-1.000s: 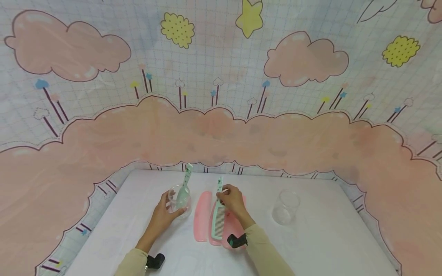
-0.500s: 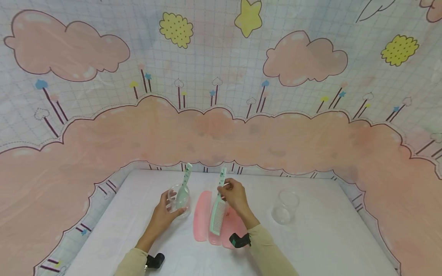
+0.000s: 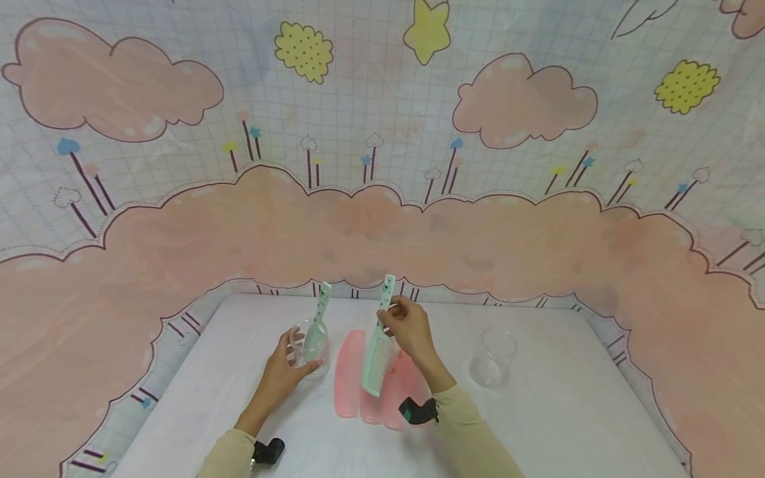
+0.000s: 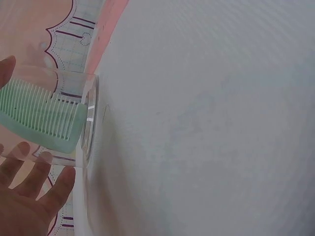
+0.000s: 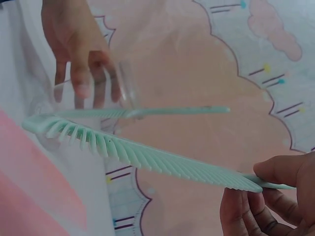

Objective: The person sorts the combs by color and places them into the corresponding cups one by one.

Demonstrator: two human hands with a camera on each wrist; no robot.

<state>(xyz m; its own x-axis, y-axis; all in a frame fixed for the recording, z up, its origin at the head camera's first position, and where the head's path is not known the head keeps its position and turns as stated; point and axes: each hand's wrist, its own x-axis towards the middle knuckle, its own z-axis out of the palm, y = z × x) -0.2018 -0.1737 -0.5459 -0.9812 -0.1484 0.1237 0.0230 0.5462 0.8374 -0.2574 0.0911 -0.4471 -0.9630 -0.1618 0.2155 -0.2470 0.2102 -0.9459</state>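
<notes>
In the head view my left hand point(image 3: 282, 372) grips a clear cup point(image 3: 325, 353), thumb on the near side and fingers round the far side. A mint-green comb point(image 4: 66, 129) stands in it, teeth end down and handle leaning out over the rim. My right hand point(image 3: 411, 332) pinches the handle of a second mint-green comb point(image 5: 147, 156), between thumb and fingers. That comb tilts, its toothed end hanging down above several pink combs point(image 3: 346, 378) on the table. The right hand's comb and the cup are apart in the head view.
Another clear cup point(image 3: 490, 366) stands on the right of the white table point(image 3: 568, 411). The pink pieces lie side by side at the middle, partly hidden by the green comb and right forearm. A patterned cloth backdrop point(image 3: 370, 232) rises behind the table.
My right hand has lifted the green comb up and away from the pink ones, and its toothed end now tilts leftward. The left hand stays on the cup.
</notes>
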